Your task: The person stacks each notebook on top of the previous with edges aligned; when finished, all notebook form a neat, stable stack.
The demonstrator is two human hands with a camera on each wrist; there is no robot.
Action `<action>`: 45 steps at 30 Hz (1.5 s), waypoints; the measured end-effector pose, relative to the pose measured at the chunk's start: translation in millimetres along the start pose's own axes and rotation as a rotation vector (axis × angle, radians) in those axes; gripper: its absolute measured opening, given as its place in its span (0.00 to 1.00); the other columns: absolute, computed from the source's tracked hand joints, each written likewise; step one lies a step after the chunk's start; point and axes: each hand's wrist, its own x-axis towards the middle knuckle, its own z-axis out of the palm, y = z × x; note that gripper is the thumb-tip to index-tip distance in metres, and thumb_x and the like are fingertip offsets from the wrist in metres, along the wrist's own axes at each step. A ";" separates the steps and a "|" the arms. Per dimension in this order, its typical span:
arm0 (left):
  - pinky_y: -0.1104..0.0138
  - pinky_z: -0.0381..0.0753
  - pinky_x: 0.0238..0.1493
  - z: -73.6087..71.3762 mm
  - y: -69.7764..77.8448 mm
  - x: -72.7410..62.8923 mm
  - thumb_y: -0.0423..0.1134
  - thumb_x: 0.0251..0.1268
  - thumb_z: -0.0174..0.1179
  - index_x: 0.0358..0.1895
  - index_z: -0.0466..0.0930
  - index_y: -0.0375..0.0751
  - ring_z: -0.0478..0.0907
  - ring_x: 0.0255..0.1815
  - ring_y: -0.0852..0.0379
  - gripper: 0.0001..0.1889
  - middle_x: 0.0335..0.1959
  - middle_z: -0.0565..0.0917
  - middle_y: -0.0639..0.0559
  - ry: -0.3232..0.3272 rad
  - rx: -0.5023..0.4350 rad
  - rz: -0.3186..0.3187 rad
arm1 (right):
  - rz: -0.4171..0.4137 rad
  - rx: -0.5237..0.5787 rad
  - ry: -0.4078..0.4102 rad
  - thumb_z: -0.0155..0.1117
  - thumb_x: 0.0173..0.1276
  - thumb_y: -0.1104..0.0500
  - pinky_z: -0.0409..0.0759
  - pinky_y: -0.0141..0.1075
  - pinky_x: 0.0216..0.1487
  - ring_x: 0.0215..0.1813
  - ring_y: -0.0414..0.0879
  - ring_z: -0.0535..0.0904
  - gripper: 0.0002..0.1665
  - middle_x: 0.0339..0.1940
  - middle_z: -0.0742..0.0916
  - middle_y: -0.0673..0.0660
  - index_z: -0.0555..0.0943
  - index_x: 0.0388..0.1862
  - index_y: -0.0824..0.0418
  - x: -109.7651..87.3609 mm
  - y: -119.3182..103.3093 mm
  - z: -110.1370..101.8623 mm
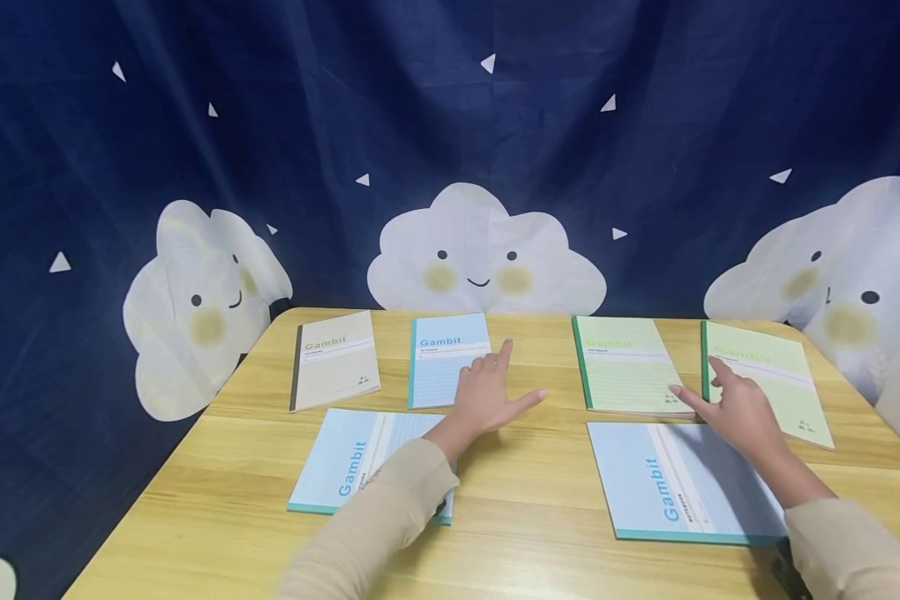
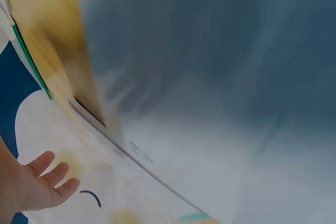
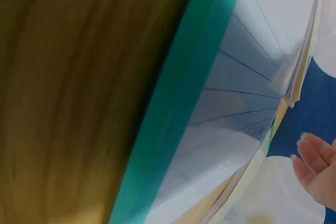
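Observation:
My left hand (image 1: 487, 396) is spread over the lower right of an upright blue notebook (image 1: 438, 375), its index finger and thumb stretched out. Beneath that forearm lies a sideways blue notebook (image 1: 330, 458), partly covered. My right hand (image 1: 742, 408) hovers at the left edge of the far-right green notebook (image 1: 780, 375); its thumb reaches toward the corner of another green notebook (image 1: 630, 358). Whether either hand touches a cover is unclear. In the left wrist view, loosely bent fingers (image 2: 65, 190) hold nothing; the right wrist view shows similar fingers (image 3: 312, 156) at its edge.
A beige notebook (image 1: 337, 367) with a dark spine lies at the back left. Under the right forearm is another sideways blue notebook (image 1: 637, 483). All rest on a wooden table (image 1: 525, 508), behind which hangs a dark blue curtain (image 1: 420, 125) with clouds.

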 end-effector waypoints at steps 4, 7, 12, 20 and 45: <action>0.53 0.70 0.57 9.1 15.0 8.7 0.76 0.54 0.41 0.74 0.41 0.48 0.69 0.58 0.48 0.51 0.60 0.72 0.45 -0.011 -0.014 -0.002 | 0.032 -0.024 -0.129 0.55 0.63 0.35 0.63 0.35 0.20 0.22 0.48 0.70 0.53 0.32 0.80 0.70 0.59 0.64 0.80 1.1 5.0 2.4; 0.55 0.70 0.57 16.6 24.7 14.4 0.75 0.55 0.41 0.74 0.42 0.48 0.70 0.58 0.49 0.50 0.59 0.72 0.45 -0.026 -0.039 0.013 | 0.056 -0.028 -0.202 0.52 0.63 0.33 0.59 0.33 0.21 0.21 0.45 0.67 0.54 0.23 0.76 0.60 0.58 0.65 0.80 1.3 7.7 4.6; 0.58 0.71 0.59 28.1 39.5 22.1 0.74 0.56 0.41 0.74 0.44 0.48 0.71 0.58 0.49 0.48 0.60 0.73 0.45 -0.058 -0.075 0.031 | 0.079 -0.017 -0.284 0.49 0.66 0.34 0.58 0.34 0.23 0.21 0.45 0.66 0.54 0.16 0.71 0.53 0.55 0.65 0.81 3.2 10.8 6.7; 0.62 0.71 0.61 43.0 67.6 30.2 0.70 0.60 0.40 0.72 0.50 0.46 0.71 0.62 0.52 0.43 0.63 0.72 0.49 -0.145 -0.035 0.023 | 0.090 -0.068 -0.356 0.50 0.65 0.33 0.73 0.57 0.44 0.50 0.72 0.73 0.53 0.51 0.74 0.81 0.57 0.64 0.81 5.8 10.9 8.4; 0.70 0.78 0.40 61.9 113.8 38.2 0.61 0.67 0.43 0.69 0.58 0.55 0.79 0.41 0.63 0.30 0.51 0.80 0.59 -0.199 0.224 -0.074 | -0.022 -0.093 -0.403 0.54 0.68 0.49 0.67 0.62 0.56 0.59 0.73 0.66 0.37 0.59 0.71 0.78 0.64 0.63 0.77 9.2 -1.3 19.4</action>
